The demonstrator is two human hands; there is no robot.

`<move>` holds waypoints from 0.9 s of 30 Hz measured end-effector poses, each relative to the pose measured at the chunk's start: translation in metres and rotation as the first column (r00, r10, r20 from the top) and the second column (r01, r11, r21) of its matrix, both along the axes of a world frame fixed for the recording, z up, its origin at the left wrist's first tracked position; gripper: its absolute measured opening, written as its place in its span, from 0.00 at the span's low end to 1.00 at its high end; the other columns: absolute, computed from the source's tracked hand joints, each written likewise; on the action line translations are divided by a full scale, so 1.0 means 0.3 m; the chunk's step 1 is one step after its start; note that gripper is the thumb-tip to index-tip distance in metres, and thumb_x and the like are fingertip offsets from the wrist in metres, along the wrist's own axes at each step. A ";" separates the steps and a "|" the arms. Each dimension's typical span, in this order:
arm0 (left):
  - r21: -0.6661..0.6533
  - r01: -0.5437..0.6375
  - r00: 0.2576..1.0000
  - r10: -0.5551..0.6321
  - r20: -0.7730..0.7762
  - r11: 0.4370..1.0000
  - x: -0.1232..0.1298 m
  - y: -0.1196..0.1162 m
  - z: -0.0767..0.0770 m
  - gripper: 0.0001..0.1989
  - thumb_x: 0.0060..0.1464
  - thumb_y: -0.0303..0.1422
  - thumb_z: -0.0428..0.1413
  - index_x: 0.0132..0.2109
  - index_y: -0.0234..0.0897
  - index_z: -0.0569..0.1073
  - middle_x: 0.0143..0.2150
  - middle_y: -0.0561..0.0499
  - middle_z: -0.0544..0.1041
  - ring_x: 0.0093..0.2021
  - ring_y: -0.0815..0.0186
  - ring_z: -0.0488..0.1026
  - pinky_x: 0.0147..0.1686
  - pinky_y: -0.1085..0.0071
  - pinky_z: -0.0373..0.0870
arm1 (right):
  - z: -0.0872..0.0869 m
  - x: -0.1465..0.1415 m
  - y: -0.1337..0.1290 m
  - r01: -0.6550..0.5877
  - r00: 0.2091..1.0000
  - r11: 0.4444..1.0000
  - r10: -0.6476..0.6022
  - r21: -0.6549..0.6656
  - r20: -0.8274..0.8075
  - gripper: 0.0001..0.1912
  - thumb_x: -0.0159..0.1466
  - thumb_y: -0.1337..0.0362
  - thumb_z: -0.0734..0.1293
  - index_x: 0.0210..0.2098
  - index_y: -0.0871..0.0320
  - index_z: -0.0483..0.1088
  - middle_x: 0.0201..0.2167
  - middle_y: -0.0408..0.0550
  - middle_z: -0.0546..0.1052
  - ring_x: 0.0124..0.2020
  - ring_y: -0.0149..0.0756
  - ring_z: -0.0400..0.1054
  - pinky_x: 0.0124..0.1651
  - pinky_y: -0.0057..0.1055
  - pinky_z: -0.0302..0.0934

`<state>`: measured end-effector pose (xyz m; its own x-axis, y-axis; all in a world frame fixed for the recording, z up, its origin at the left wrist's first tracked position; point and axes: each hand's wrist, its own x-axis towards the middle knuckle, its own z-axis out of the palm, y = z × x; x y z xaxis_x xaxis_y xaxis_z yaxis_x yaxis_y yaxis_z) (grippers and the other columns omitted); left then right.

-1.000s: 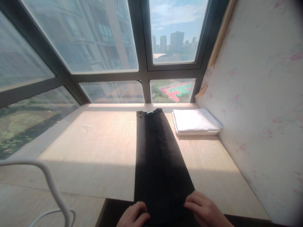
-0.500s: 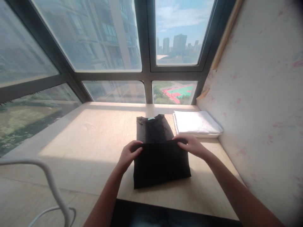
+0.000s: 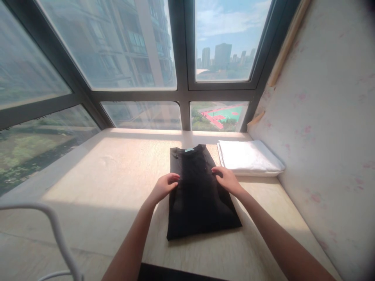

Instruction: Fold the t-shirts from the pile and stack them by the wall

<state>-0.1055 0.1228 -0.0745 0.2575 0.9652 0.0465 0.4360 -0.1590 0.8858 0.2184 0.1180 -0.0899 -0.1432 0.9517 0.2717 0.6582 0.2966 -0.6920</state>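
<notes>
A black T-shirt (image 3: pixel 195 195) lies flat, folded into a long narrow shape, with its collar and a pale label at the far end. My left hand (image 3: pixel 164 188) is at its left edge, fingers bent and thumb apart from them, fingertips over the cloth. At the right edge, my right hand (image 3: pixel 228 180) curves the same way, thumb and fingers parted. Neither hand visibly pinches the fabric. Whether the fingertips press on it is hard to tell.
Beyond my right hand, a folded white cloth (image 3: pixel 249 158) lies by the papered wall (image 3: pixel 331 156). The shirt rests on a pale wooden surface (image 3: pixel 117 175) below framed windows. A thick white tube or cable (image 3: pixel 58 230) curves at lower left.
Both hands have let go of the crosswise edge they gripped. That edge no longer shows, and the shirt lies smooth from collar to near end. The view has shifted slightly.
</notes>
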 end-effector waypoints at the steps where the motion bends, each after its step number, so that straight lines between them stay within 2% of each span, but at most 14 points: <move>1: 0.016 0.004 1.000 -0.004 -0.004 1.000 -0.001 0.003 0.011 0.16 0.51 0.36 0.58 0.46 0.36 0.77 0.46 0.46 0.82 0.47 0.58 0.79 0.51 0.59 0.76 | 0.008 0.007 0.003 -0.002 1.000 1.000 0.002 0.017 0.003 0.20 0.59 0.74 0.61 0.47 0.58 0.76 0.46 0.50 0.80 0.49 0.39 0.74 0.57 0.38 0.66; 3: 0.051 -0.001 1.000 0.002 -0.023 0.999 -0.002 0.019 0.023 0.15 0.53 0.36 0.57 0.47 0.38 0.77 0.47 0.47 0.81 0.49 0.59 0.79 0.52 0.59 0.76 | 0.015 0.013 0.013 0.005 1.000 0.999 -0.006 0.052 0.013 0.19 0.59 0.73 0.61 0.47 0.57 0.76 0.47 0.49 0.80 0.50 0.39 0.74 0.58 0.38 0.66; 6: 0.095 -0.021 0.995 0.031 -0.099 0.995 0.005 0.055 0.014 0.13 0.53 0.33 0.56 0.46 0.39 0.77 0.45 0.48 0.82 0.46 0.60 0.79 0.50 0.60 0.77 | -0.001 -0.004 0.037 0.043 0.998 0.995 -0.047 0.090 0.040 0.19 0.60 0.74 0.60 0.47 0.58 0.76 0.47 0.51 0.80 0.50 0.40 0.73 0.58 0.40 0.66; 9: 0.166 -0.083 0.966 0.120 -0.228 0.983 0.036 0.055 -0.015 0.14 0.51 0.28 0.54 0.46 0.36 0.77 0.45 0.43 0.81 0.47 0.56 0.78 0.52 0.53 0.75 | -0.035 -0.049 0.042 0.072 0.993 0.991 -0.081 0.112 0.080 0.20 0.59 0.75 0.60 0.48 0.61 0.76 0.50 0.57 0.78 0.53 0.45 0.72 0.60 0.45 0.64; 11: 0.244 -0.104 0.937 0.177 -0.301 0.964 0.079 0.009 -0.036 0.18 0.53 0.27 0.52 0.51 0.33 0.76 0.51 0.38 0.78 0.54 0.51 0.75 0.58 0.46 0.69 | -0.060 -0.085 0.021 0.065 0.992 0.989 -0.079 0.131 0.100 0.21 0.60 0.75 0.60 0.49 0.61 0.76 0.54 0.59 0.76 0.58 0.47 0.68 0.63 0.47 0.61; 13: 0.307 -0.075 0.920 0.185 -0.347 0.949 0.136 -0.067 -0.059 0.20 0.56 0.28 0.51 0.56 0.33 0.74 0.58 0.37 0.74 0.61 0.50 0.69 0.63 0.45 0.61 | -0.085 -0.118 -0.018 0.010 0.989 0.987 -0.035 0.163 0.147 0.21 0.63 0.73 0.60 0.52 0.60 0.75 0.58 0.58 0.73 0.61 0.45 0.65 0.65 0.45 0.59; 16: 0.365 0.046 0.876 0.138 -0.462 0.930 0.225 -0.189 -0.103 0.23 0.60 0.33 0.52 0.62 0.40 0.71 0.67 0.42 0.67 0.68 0.49 0.60 0.68 0.43 0.51 | -0.122 -0.149 -0.082 -0.075 0.953 0.978 0.013 0.192 0.304 0.20 0.67 0.69 0.60 0.56 0.58 0.73 0.62 0.56 0.71 0.65 0.48 0.61 0.66 0.50 0.56; 18: 0.393 0.122 0.799 0.144 -0.583 0.912 0.265 -0.241 -0.137 0.26 0.62 0.37 0.53 0.66 0.45 0.67 0.71 0.44 0.62 0.71 0.47 0.55 0.68 0.38 0.47 | -0.142 -0.154 -0.110 -0.087 0.913 0.982 0.010 0.170 0.408 0.21 0.69 0.65 0.60 0.59 0.57 0.71 0.65 0.55 0.68 0.67 0.52 0.57 0.67 0.56 0.52; 21: 0.409 0.161 0.688 0.195 -0.699 0.898 0.280 -0.271 -0.172 0.28 0.64 0.41 0.51 0.69 0.46 0.62 0.73 0.45 0.57 0.72 0.46 0.53 0.66 0.37 0.48 | -0.157 -0.149 -0.132 -0.086 0.869 0.989 0.015 0.120 0.495 0.23 0.71 0.61 0.59 0.63 0.55 0.68 0.69 0.52 0.63 0.70 0.54 0.52 0.68 0.59 0.47; 24: 0.407 0.192 0.639 0.201 -0.742 0.893 0.264 -0.300 -0.179 0.29 0.64 0.41 0.50 0.70 0.47 0.61 0.74 0.46 0.56 0.72 0.46 0.53 0.66 0.38 0.50 | -0.158 -0.145 -0.173 -0.077 0.852 0.992 0.011 0.103 0.524 0.23 0.71 0.61 0.58 0.64 0.54 0.67 0.70 0.51 0.61 0.71 0.53 0.50 0.69 0.59 0.46; 27: 0.411 0.248 0.605 0.191 -0.773 0.877 0.244 -0.371 -0.174 0.30 0.64 0.38 0.50 0.71 0.46 0.58 0.74 0.45 0.55 0.72 0.46 0.53 0.65 0.39 0.52 | -0.160 -0.149 -0.265 -0.070 0.855 0.991 0.001 0.113 0.518 0.24 0.71 0.61 0.59 0.65 0.54 0.66 0.70 0.51 0.60 0.71 0.53 0.50 0.69 0.59 0.46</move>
